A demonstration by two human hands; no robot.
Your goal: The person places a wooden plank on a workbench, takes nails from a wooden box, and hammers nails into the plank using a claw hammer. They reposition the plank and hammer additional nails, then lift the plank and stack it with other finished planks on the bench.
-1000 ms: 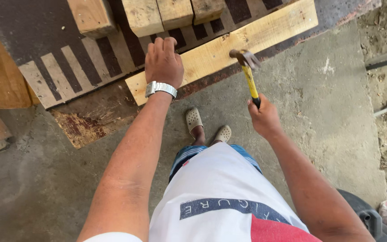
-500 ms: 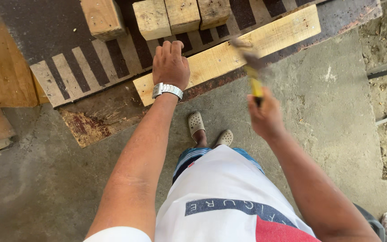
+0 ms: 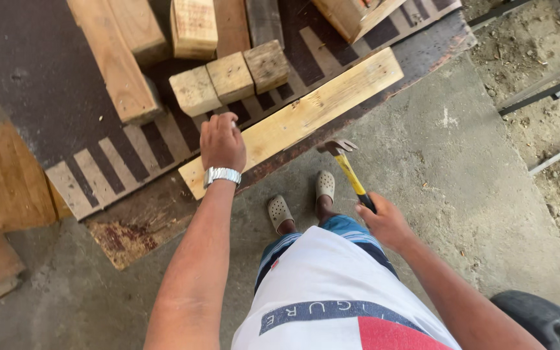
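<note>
Grey concrete floor lies under both hands. Left hand (image 3: 221, 144) presses flat on the long plank (image 3: 293, 123), pinning it (fingers spread). Right hand (image 3: 387, 223) grips the yellow-handled hammer (image 3: 348, 170), head raised just beside the plank.

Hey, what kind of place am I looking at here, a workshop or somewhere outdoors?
Probably a rough carpentry work area at ground level, half outdoors. A pale plank and wood blocks lie on a dark board, the right hand holds a yellow-handled claw hammer, and bare dirt borders the concrete floor.
</note>
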